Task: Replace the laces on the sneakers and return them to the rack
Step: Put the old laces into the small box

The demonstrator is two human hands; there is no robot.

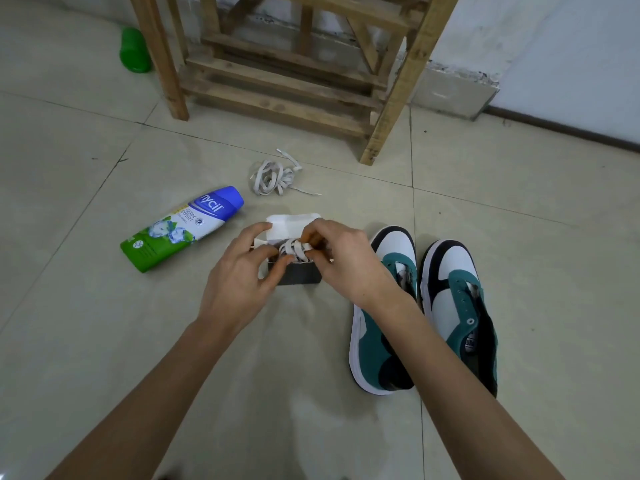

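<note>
Now we see white lace bundle (294,251) at mouth of box (300,276), between both hands. L hand (239,271) curls round box's L side; R hand (343,261) pinches bundle from above. Laces flat, white, coiled. Unlaced sneakers (453,299) just R of box, on floor (104,341), toes twd rack (277,98).

Two unlaced teal, white and black sneakers (446,303) set side by side at right, toes far, coiled white laces (294,252) held at centre, loose white laces (272,178) heaped farther off, wooden rack (287,84) beyond.
</note>
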